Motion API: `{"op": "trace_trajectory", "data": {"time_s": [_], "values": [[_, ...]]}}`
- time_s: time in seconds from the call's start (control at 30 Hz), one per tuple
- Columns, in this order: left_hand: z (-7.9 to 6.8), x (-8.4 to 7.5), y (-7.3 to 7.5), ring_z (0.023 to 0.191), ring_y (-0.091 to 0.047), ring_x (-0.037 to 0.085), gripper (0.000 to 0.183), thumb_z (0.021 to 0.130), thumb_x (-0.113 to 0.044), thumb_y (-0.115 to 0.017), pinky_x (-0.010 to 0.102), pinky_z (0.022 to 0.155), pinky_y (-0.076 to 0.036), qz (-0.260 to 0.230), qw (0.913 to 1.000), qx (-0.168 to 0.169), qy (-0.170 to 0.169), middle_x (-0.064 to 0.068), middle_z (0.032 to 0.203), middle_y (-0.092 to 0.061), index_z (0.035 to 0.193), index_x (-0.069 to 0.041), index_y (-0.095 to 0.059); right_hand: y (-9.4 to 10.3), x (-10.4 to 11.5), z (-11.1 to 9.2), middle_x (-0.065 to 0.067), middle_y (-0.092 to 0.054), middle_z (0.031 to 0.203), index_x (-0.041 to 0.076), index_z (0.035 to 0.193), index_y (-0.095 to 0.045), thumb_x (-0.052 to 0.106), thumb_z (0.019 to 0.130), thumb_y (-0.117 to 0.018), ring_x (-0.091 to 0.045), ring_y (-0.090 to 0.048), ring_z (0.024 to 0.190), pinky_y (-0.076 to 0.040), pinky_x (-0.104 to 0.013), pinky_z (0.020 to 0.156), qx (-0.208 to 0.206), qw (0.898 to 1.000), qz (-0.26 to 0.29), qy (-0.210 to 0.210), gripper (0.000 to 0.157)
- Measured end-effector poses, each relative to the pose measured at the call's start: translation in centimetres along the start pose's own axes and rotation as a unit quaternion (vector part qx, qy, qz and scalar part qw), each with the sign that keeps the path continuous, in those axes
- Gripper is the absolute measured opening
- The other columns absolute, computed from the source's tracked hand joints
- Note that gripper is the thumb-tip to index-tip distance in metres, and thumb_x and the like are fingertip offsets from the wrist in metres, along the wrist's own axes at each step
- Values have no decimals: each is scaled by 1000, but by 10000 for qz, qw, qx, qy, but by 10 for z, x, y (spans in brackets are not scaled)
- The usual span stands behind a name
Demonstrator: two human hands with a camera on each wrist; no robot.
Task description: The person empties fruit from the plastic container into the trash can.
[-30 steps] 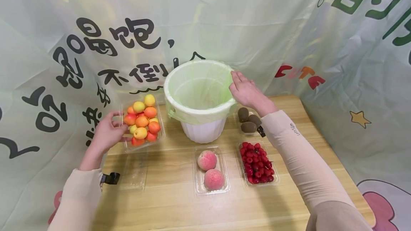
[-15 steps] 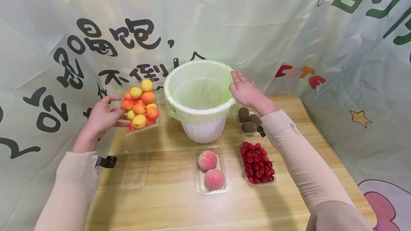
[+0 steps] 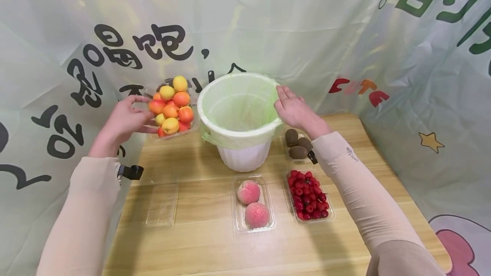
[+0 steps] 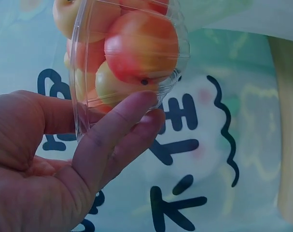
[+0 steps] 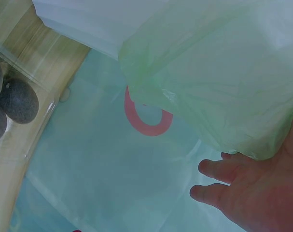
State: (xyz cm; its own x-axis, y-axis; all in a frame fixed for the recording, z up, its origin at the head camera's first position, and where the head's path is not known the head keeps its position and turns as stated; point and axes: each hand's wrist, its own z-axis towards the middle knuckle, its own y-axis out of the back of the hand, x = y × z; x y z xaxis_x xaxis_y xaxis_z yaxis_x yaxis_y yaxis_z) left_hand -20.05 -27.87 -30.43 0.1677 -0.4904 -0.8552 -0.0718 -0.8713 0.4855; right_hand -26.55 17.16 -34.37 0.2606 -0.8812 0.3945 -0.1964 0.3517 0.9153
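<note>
My left hand (image 3: 128, 118) grips the side of a clear plastic punnet (image 4: 81, 72), raised off the table left of the bin. It is heaped with small yellow and orange-red fruits (image 3: 171, 110). In the left wrist view the thumb and fingers (image 4: 115, 123) pinch the punnet's edge and underside. A white bin (image 3: 243, 156) with a pale green liner bag (image 5: 199, 82) stands at the back of the table. My right hand (image 3: 294, 107) rests against the bin's right rim, its fingers (image 5: 211, 193) extended below the bag's edge in the right wrist view.
On the wooden table (image 3: 207, 250) lie a clear tray with two pink peaches (image 3: 257, 215), a punnet of red berries (image 3: 308, 195) and a box of brown kiwis (image 3: 298, 152). Another clear plastic container (image 3: 162, 205) lies at the left. A printed cloth (image 3: 307, 24) hangs behind.
My left hand has lifted the punnet of fruits up and away from the table, toward the back, near the bin's left rim. The right hand stays at the right rim.
</note>
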Motion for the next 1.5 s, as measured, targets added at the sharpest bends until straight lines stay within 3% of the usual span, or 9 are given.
{"op": "trace_trajectory", "data": {"time_s": [0.23, 0.43, 0.6, 0.7, 1.1, 1.37, 1.5], "values": [[12, -17, -4, 79, -77, 10, 59, 104, -4, -51, 39, 79, -66, -16, 9999, 40, -102, 37, 136, -57, 156, 2, -24, -1, -1, 0, -17, 3, 178, 10, 169, 4, 45, 108, -7, -34, 1, 166, -2, -62, 132, 19, 10000, -3, -10, 71], [17, -30, -3, 77, -77, 7, 61, 104, -6, -53, 36, 76, -66, -164, 9998, 38, -83, 25, 126, -64, 157, 3, -26, -1, -2, 0, -17, 1, 178, 9, 169, 3, 45, 108, -8, -34, 0, 166, -4, -62, 132, -15, 10000, -11, -6, 72], [24, -42, -7, 76, -77, 9, 62, 102, -6, -51, 34, 76, -66, -200, 9998, 51, -30, 34, 137, -58, 158, 2, -24, -2, -2, 1, -17, 1, 178, 9, 169, 3, 46, 108, -7, -34, 0, 166, -3, -62, 132, -18, 10000, -18, 3, 72], [29, -48, -12, 74, -78, 10, 61, 102, -5, -51, 34, 75, -66, -197, 9998, 11, -88, 35, 135, -59, 157, 3, -25, -1, -1, 1, -17, 1, 178, 9, 169, 3, 44, 109, -9, -34, 0, 166, -3, -62, 132, -18, 10000, 3, 15, 71], [46, -79, -50, 73, -74, 16, 60, 95, 5, -47, 34, 70, -66, -520, 9980, -80, -363, 26, 124, -56, 153, 3, -31, -1, -1, -2, -16, 1, 178, 9, 170, 2, 44, 108, -9, -32, 1, 166, -4, -62, 132, -26, 10000, 40, -16, 72], [54, -96, -77, 61, -70, 17, 52, 95, 4, -50, 29, 59, -64, -545, 9953, -508, -612, 17, 98, -54, 145, -2, -36, -1, -2, -1, -17, 0, 178, 9, 170, 1, 43, 109, -11, -33, 1, 166, -4, -62, 132, -76, 10000, 27, 5, 71], [59, -97, -89, 59, -66, 16, 50, 95, 3, -51, 29, 58, -63, -504, 9936, -696, -731, 13, 94, -49, 142, -4, -38, -1, -1, -1, -17, 0, 178, 9, 170, 2, 42, 109, -11, -33, 1, 166, -4, -62, 132, -75, 10000, 48, 16, 70]]}}
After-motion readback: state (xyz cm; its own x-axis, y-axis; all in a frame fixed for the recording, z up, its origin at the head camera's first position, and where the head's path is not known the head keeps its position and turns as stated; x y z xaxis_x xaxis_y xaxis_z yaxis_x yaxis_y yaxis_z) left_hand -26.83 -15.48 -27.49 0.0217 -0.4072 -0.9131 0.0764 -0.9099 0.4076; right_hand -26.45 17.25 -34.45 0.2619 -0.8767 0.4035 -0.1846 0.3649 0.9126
